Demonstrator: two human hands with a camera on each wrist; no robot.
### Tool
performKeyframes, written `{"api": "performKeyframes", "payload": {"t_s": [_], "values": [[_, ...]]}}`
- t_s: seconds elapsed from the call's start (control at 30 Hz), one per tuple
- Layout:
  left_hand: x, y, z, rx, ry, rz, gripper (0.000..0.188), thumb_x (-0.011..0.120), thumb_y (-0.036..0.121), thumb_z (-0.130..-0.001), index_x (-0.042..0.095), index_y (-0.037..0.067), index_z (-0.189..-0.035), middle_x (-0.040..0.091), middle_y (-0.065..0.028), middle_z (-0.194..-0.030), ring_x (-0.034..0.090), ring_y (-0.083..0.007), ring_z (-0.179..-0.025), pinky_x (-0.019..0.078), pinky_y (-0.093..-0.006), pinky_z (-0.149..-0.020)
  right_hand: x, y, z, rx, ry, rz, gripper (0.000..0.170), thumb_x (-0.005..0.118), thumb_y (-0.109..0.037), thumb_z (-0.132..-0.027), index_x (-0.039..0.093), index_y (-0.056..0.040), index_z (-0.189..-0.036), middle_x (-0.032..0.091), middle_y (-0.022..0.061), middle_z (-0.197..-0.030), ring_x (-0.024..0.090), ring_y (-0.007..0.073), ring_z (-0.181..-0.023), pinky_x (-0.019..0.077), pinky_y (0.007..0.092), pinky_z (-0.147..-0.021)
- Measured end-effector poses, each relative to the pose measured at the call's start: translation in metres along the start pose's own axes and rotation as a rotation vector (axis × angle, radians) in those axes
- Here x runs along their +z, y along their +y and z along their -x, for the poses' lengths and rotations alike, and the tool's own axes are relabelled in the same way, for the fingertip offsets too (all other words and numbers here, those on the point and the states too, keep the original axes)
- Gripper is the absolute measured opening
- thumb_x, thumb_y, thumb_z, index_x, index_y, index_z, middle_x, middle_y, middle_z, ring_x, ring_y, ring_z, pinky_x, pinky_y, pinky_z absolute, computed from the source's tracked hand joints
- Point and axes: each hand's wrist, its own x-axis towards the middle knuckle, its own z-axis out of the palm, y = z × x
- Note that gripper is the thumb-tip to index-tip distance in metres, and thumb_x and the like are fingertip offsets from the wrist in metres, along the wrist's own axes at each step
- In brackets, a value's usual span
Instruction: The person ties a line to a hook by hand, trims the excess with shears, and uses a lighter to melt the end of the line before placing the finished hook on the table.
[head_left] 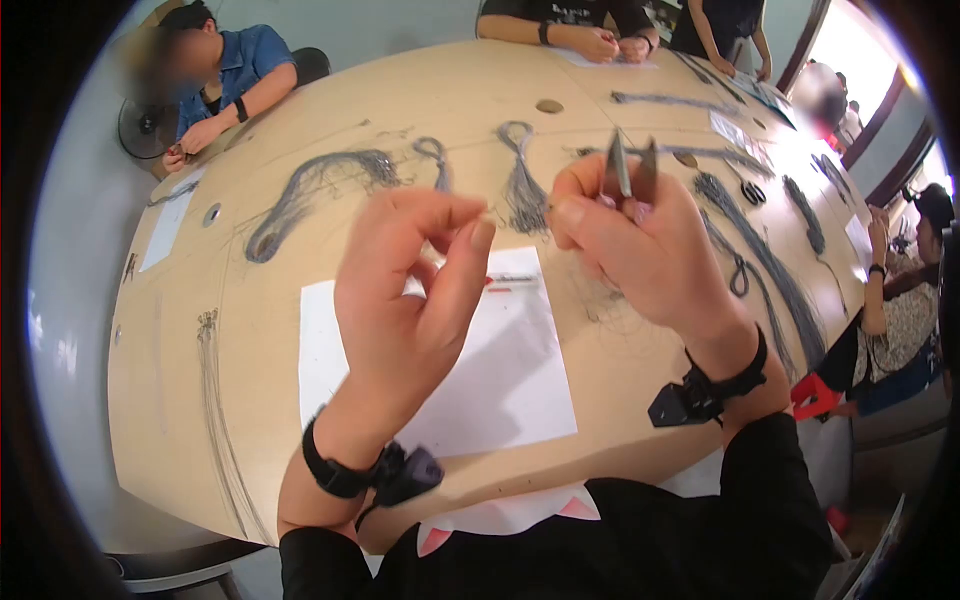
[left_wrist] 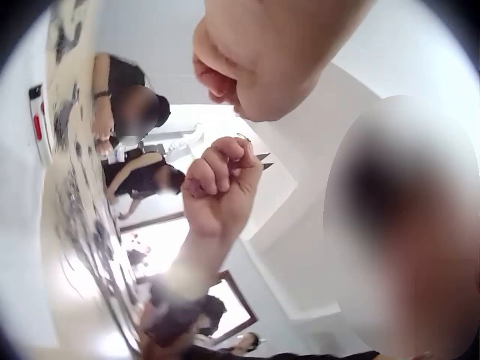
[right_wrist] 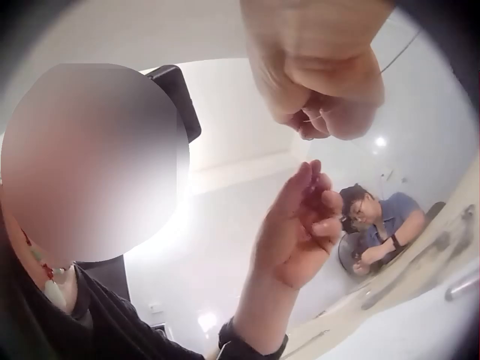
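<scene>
Our two hands are raised over the table, near each other but apart. Our right hand is curled round a metal tool, its two pointed blades standing up out of the fist, their tips spread. Our left hand has bent fingers, the thumb brought close to the forefinger; we cannot tell whether anything is pinched there.

Beneath us the pale wooden table spreads widest of all. At its far left we see a person in a blue shirt with both hands together, and across from us another person's hands are above some paper. Right below our hands lies our white sheet, partly hidden by the left one.

Grey strands lie around us: a long bundle to the right, a curved bundle beyond the sheet on the left, a looped bundle straight ahead, and a few thin strands at left. Black-handled scissors sit farther right. Smaller still, a red-and-white object rests on our sheet. Finest of all, what looks like a thread shows at our right fingertips in the right wrist view.
</scene>
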Motion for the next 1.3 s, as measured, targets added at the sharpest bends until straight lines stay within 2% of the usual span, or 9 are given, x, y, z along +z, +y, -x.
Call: {"api": "performKeyframes", "payload": {"t_s": [0.03, 0.17, 0.43, 0.5, 0.67, 0.73, 0.97, 1.03, 1.3], "values": [[-0.005, 0.002, 0.003, -0.371, -0.061, 0.279, 0.007, 0.056, 0.006, -0.077, 0.056, 0.002, -0.083, 0.052, -0.0022, -0.074, 0.049, -0.0077, -0.066, 0.0394, -0.0194, -0.049, 0.003, -0.001, -0.001, -0.029, 0.014, -0.057, 0.014, 0.05, -0.012, -0.078, 0.051, 0.0003, -0.07, 0.046, -0.0026, -0.059, 0.038, 0.0032, -0.055, 0.0321, 0.019, -0.049], [-0.014, 0.011, 0.005, -0.728, -0.206, 0.651, 0.019, 0.049, 0.017, -0.083, 0.055, -0.001, -0.088, 0.053, -0.0044, -0.074, 0.048, -0.0052, -0.059, 0.03, -0.0139, -0.036, 0.021, 0.008, -0.007, -0.167, 0.032, -0.074, 0.011, 0.054, -0.011, -0.078, 0.051, -0.0004, -0.074, 0.047, -0.0023, -0.061, 0.039, 0.0025, -0.055, 0.0336, 0.0183, -0.049], [-0.028, 0.0, -0.003, -0.855, -0.1, 0.747, 0.018, 0.056, 0.02, -0.079, 0.058, 0.004, -0.084, 0.055, 0.0, -0.07, 0.048, -0.0032, -0.059, 0.0315, -0.0134, -0.041, 0.032, 0.016, -0.019, -0.191, -0.128, -0.01, 0.005, 0.055, -0.005, -0.075, 0.053, -0.0018, -0.077, 0.049, -0.003, -0.068, 0.039, 0.0022, -0.059, 0.0321, 0.0167, -0.052], [-0.031, -0.002, -0.002, -0.86, -0.081, 0.741, 0.016, 0.057, 0.02, -0.078, 0.058, 0.004, -0.083, 0.054, 0.0004, -0.069, 0.047, -0.0026, -0.059, 0.0303, -0.013, -0.041, 0.038, 0.025, -0.021, -0.416, -0.075, 0.171, 0.006, 0.055, -0.006, -0.075, 0.052, -0.0018, -0.077, 0.049, -0.0021, -0.061, 0.041, 0.0025, -0.053, 0.0349, 0.0174, -0.047], [-0.041, -0.005, -0.009, -0.629, 0.0, 0.597, 0.017, 0.049, 0.018, -0.083, 0.052, 0.003, -0.088, 0.049, -0.0001, -0.072, 0.041, -0.0037, -0.057, 0.0275, -0.0115, -0.038, 0.041, 0.034, -0.026, -0.339, 0.073, 0.103, 0.01, 0.053, -0.008, -0.077, 0.051, -0.0006, -0.084, 0.047, -0.0031, -0.07, 0.04, 0.0039, -0.061, 0.0336, 0.0178, -0.054], [-0.055, -0.004, -0.016, -0.569, 0.064, 0.667, 0.018, 0.046, 0.019, -0.085, 0.049, 0.002, -0.088, 0.044, -0.0015, -0.078, 0.039, -0.0046, -0.065, 0.0256, -0.0113, -0.036, 0.034, 0.045, -0.029, -0.08, 0.093, 0.12, 0.015, 0.055, -0.011, -0.075, 0.051, 0.0002, -0.084, 0.049, 0.0042, -0.064, 0.047, 0.0083, -0.056, 0.0383, 0.0223, -0.05], [-0.058, 0.001, -0.017, -0.575, -0.117, 0.628, 0.021, 0.048, 0.023, -0.083, 0.046, 0.003, -0.081, 0.042, -0.0042, -0.076, 0.036, -0.0052, -0.059, 0.0235, -0.0114, -0.033, 0.035, 0.099, -0.004, -0.014, -0.33, 0.728, 0.022, 0.052, -0.012, -0.075, 0.049, -0.0009, -0.095, 0.051, 0.0115, -0.077, 0.051, 0.0243, -0.076, 0.04, 0.0325, -0.067], [-0.051, 0.001, -0.015, -0.628, -0.165, 0.632, 0.02, 0.05, 0.022, -0.082, 0.047, 0.003, -0.08, 0.044, -0.0051, -0.072, 0.035, -0.0052, -0.052, 0.0229, -0.0115, -0.033, 0.037, 0.11, -0.002, -0.033, -0.436, 0.843, 0.019, 0.054, -0.014, -0.074, 0.051, 0.0015, -0.083, 0.05, 0.0142, -0.08, 0.052, 0.0303, -0.076, 0.0418, 0.0379, -0.068], [-0.036, -0.005, -0.008, -0.799, -0.225, 0.804, 0.012, 0.053, 0.015, -0.08, 0.052, 0.003, -0.079, 0.052, -0.0051, -0.072, 0.045, -0.0056, -0.054, 0.0249, -0.0126, -0.035, 0.032, 0.107, 0.002, -0.19, -0.37, 0.898, 0.018, 0.059, -0.014, -0.069, 0.054, 0.0013, -0.077, 0.053, 0.0141, -0.078, 0.052, 0.0308, -0.074, 0.0428, 0.0371, -0.067]]}}
